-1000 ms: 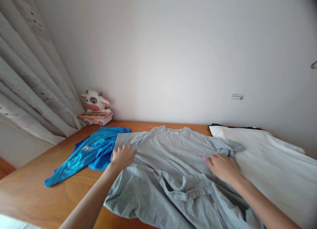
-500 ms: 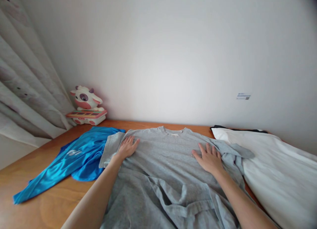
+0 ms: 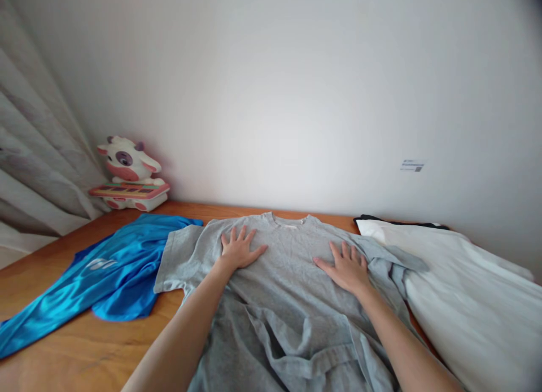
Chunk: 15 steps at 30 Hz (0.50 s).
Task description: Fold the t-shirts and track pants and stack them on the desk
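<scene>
A grey short-sleeved T-shirt lies with its collar toward the wall; its lower part is bunched in folds near me. My left hand rests flat on the upper left chest of the shirt, fingers spread. On the right side of the chest, my right hand also lies palm down with its fingers apart. The left sleeve is spread out flat, while the right sleeve is creased and reaches onto a white garment. Neither hand grips any cloth.
A shiny blue garment lies at the left on the wooden surface. Behind it stands a cow toy with a keyboard. A curtain hangs at the far left. Something black shows behind the white garment.
My left hand has moved right, from beside the left sleeve onto the chest. The left sleeve now lies flatter and more spread. My right hand stays flat, and the view has shifted slightly.
</scene>
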Motion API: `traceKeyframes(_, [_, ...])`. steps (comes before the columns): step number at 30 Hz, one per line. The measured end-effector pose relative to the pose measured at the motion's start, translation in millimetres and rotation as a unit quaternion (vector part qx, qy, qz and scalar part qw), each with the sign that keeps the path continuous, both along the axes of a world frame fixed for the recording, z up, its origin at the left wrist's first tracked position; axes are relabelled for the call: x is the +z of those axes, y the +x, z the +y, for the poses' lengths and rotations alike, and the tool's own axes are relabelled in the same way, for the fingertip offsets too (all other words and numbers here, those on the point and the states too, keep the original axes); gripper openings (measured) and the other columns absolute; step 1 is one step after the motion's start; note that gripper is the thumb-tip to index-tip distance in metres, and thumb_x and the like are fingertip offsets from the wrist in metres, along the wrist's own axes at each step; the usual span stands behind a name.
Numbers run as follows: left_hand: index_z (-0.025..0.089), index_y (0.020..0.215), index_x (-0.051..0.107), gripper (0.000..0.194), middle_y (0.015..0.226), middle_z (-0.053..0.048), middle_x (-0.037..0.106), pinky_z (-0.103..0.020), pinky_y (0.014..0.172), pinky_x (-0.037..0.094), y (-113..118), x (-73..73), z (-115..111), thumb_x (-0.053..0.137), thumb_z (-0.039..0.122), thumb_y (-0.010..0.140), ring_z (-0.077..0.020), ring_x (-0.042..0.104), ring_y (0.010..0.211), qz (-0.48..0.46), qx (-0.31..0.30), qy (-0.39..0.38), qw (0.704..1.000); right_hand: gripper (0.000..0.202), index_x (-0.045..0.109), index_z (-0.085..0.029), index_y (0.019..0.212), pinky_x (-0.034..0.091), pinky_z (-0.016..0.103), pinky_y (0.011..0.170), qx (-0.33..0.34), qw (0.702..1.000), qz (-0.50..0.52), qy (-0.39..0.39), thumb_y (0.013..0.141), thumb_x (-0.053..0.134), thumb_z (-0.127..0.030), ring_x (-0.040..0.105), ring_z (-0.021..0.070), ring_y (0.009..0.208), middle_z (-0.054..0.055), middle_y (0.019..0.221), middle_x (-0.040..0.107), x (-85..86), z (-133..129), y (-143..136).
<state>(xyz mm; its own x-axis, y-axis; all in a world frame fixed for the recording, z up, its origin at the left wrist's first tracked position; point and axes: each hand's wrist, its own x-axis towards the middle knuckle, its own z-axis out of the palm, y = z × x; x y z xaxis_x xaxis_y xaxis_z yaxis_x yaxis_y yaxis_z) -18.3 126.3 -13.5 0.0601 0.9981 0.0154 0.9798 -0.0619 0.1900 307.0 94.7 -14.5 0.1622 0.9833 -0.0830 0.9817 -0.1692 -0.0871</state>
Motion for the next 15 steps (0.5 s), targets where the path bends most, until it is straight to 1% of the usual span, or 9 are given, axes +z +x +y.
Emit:
traceKeyframes(2, [0.026,0.154,0.044,0.081,0.166,-0.013,0.031,-0.076,0.115,0.012,-8.0,0.3,-1.5,0.044,0.075,0.090,-0.0479,0.020,0.152,-0.006,-0.014,0.027,1.000,0.105,0.023,-0.028,0.162,0.007,0.065,0.119,0.003,0.998,0.038,-0.049,0.079,0.042,-0.088,0.004,0.0410,0.156,0.015,0.172,0.008,5.9,2.7,2.7])
traceKeyframes(4, [0.022,0.147,0.054,0.066,0.160,-0.015,0.043,-0.062,0.121,0.020,-11.7,-0.7,-6.2,0.046,0.062,0.095,-0.0395,0.033,0.150,-0.013,-0.023,0.074,0.997,0.114,0.017,-0.030,0.163,0.006,0.070,0.117,0.008,0.994,0.066,-0.086,0.072,0.049,-0.090,-0.003,0.0420,0.155,0.015,0.172,0.001,10.1,2.1,4.1])
traceKeyframes(6, [0.018,0.140,0.060,0.055,0.154,-0.016,0.051,-0.048,0.122,0.027,-12.0,-2.1,-13.0,0.044,0.050,0.099,-0.0314,0.044,0.145,-0.017,-0.029,0.102,0.994,0.117,0.015,-0.028,0.164,0.005,0.071,0.116,0.010,0.994,0.070,-0.086,0.071,0.048,-0.091,-0.005,0.0417,0.155,0.016,0.172,-0.003,11.1,-2.8,3.3])
traceKeyframes(7, [0.018,0.140,0.060,0.053,0.154,-0.015,0.051,-0.046,0.121,0.028,-11.5,-2.5,-16.7,0.043,0.047,0.099,-0.0295,0.045,0.144,-0.014,-0.037,0.102,0.994,0.115,0.015,-0.027,0.164,0.003,0.070,0.117,0.011,0.995,0.064,-0.074,0.073,0.044,-0.092,-0.005,0.0408,0.155,0.016,0.172,-0.003,10.6,-6.5,2.3])
traceKeyframes(8, [0.019,0.142,0.058,0.054,0.156,-0.014,0.049,-0.047,0.122,0.027,-10.9,-2.6,-20.3,0.043,0.047,0.100,-0.0299,0.043,0.145,-0.009,-0.044,0.094,0.995,0.112,0.016,-0.026,0.164,0.001,0.068,0.118,0.012,0.996,0.058,-0.064,0.076,0.039,-0.092,-0.005,0.0396,0.156,0.015,0.172,-0.002,9.8,-10.5,1.4])
traceKeyframes(9, [0.020,0.146,0.055,0.056,0.159,-0.013,0.045,-0.051,0.122,0.025,-10.3,-2.4,-23.9,0.043,0.049,0.099,-0.0323,0.039,0.148,-0.002,-0.045,0.081,0.996,0.108,0.017,-0.026,0.164,0.000,0.067,0.119,0.011,0.997,0.054,-0.056,0.079,0.033,-0.091,-0.003,0.0383,0.156,0.014,0.172,0.000,9.1,-14.4,0.6])
traceKeyframes(11, [0.023,0.152,0.048,0.062,0.163,-0.013,0.037,-0.060,0.121,0.021,-9.5,-1.7,-30.7,0.043,0.054,0.099,-0.0394,0.030,0.151,0.013,-0.027,0.054,0.998,0.102,0.021,-0.027,0.163,0.002,0.067,0.120,0.013,0.997,0.056,-0.052,0.083,0.026,-0.089,0.001,0.0369,0.157,0.012,0.172,0.005,10.1,-19.4,-0.2])
traceKeyframes(13, [0.021,0.154,0.045,0.067,0.164,-0.016,0.033,-0.064,0.119,0.020,-8.9,-1.5,-37.4,0.043,0.058,0.098,-0.0445,0.027,0.151,0.021,0.014,0.044,0.999,0.099,0.028,-0.029,0.161,0.009,0.069,0.119,0.006,0.996,0.059,-0.059,0.083,0.026,-0.089,0.008,0.0389,0.156,0.012,0.171,0.013,15.9,-19.1,-1.3])
traceKeyframes(15, [0.018,0.154,0.045,0.069,0.163,-0.019,0.033,-0.062,0.120,0.019,-8.6,-2.3,-43.8,0.042,0.059,0.098,-0.0450,0.026,0.151,0.020,0.040,0.052,0.998,0.095,0.042,-0.029,0.155,0.019,0.073,0.114,-0.012,0.997,0.051,-0.058,0.083,0.026,-0.088,0.023,0.0435,0.152,0.015,0.167,0.029,25.4,-13.0,-6.1])
